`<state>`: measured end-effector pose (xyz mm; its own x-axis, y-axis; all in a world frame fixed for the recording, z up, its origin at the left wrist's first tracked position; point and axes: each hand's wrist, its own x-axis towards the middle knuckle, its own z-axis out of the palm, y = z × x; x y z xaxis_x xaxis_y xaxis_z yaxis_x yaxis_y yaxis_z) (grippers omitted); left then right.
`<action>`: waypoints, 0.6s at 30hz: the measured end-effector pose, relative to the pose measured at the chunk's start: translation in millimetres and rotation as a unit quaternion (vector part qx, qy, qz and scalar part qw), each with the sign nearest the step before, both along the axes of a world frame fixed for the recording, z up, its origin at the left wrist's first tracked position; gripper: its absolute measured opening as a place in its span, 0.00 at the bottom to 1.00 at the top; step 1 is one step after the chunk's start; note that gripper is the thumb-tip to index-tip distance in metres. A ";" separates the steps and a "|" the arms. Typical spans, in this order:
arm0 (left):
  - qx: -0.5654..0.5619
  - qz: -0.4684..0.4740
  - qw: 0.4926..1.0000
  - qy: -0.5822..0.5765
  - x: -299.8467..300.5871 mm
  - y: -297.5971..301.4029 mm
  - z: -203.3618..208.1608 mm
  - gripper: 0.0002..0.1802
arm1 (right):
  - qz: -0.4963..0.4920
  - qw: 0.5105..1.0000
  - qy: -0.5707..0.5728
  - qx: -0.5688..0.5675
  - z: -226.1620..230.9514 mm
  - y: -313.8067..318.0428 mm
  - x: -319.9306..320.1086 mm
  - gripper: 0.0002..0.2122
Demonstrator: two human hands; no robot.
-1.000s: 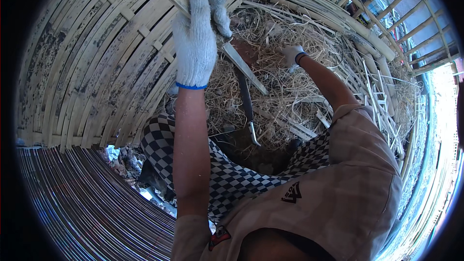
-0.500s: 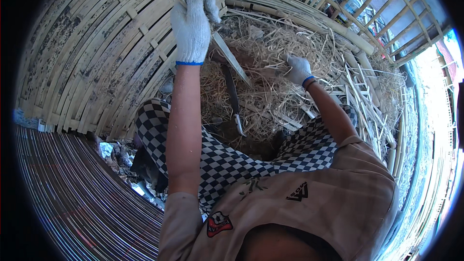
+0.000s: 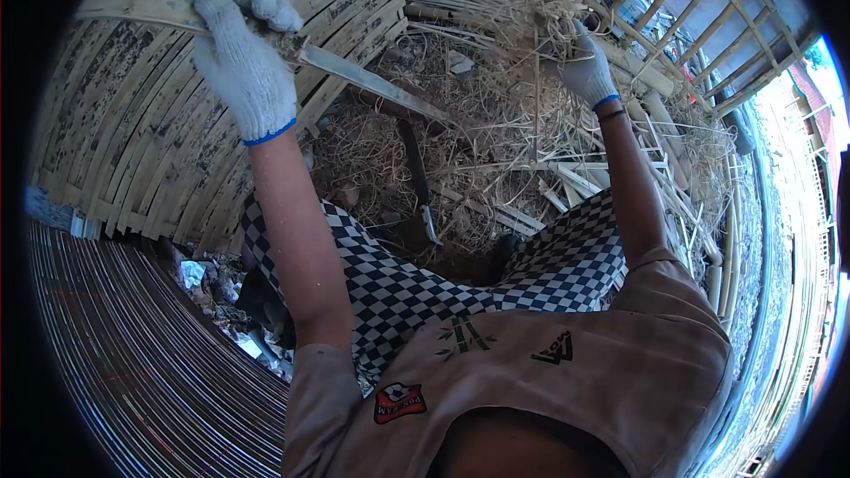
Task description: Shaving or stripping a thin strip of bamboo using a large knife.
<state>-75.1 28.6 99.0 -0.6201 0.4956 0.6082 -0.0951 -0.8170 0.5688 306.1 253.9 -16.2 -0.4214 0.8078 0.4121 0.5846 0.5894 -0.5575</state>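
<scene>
My left hand (image 3: 241,62), in a white knit glove, is closed around a long flat bamboo strip (image 3: 372,80) that slants down to the right over the woven bamboo wall (image 3: 133,133). Farther right, my gloved right hand (image 3: 586,66) grips a tuft of dry bamboo shavings (image 3: 540,9) lifted above the heap. A dark-handled knife (image 3: 418,179) lies on the shavings pile (image 3: 443,159) between my knees, blade toward me.
A large woven bamboo panel curves up on the left. Loose bamboo slats and poles (image 3: 682,150) lie at the right. A ribbed mat of thin strips (image 3: 133,363) covers the lower left, with scraps of litter (image 3: 208,279) beside my checked trousers (image 3: 425,283).
My left hand has pulled the strip up and to the left. My right hand has risen from the heap, lifting a tuft of shavings toward the top right.
</scene>
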 end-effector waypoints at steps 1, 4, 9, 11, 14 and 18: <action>0.000 0.006 1.000 0.002 -4.3 -3.2 2.3 0.25 | 0.020 1.000 0.010 0.009 -8.0 -3.1 -10.8 0.32; 0.031 0.020 0.999 -0.017 -17.0 -14.1 8.3 0.24 | -0.010 0.992 -0.110 -0.058 -43.7 -15.6 -43.3 0.38; 0.048 0.088 0.995 -0.029 -35.1 -33.4 15.5 0.21 | 0.030 0.956 -0.268 -0.116 -148.9 -64.1 -96.8 0.44; 0.023 0.150 0.988 -0.020 -41.0 -37.4 17.4 0.20 | 0.052 0.952 -0.292 -0.077 -167.4 -72.2 -111.2 0.45; 0.004 0.183 0.983 -0.019 -47.1 -38.4 14.9 0.20 | 0.076 0.945 -0.307 -0.079 -152.6 -69.9 -120.3 0.47; 0.002 0.183 0.983 -0.012 -58.7 -40.8 11.3 0.20 | 0.109 0.982 -0.146 -0.049 -85.0 -60.8 -102.2 0.43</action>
<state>-133.9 -12.3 110.3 -0.7709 0.2340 0.5924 0.1927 -0.8008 0.5671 203.9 193.1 -101.2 -0.6778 0.7147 0.1724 0.5937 0.6704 -0.4451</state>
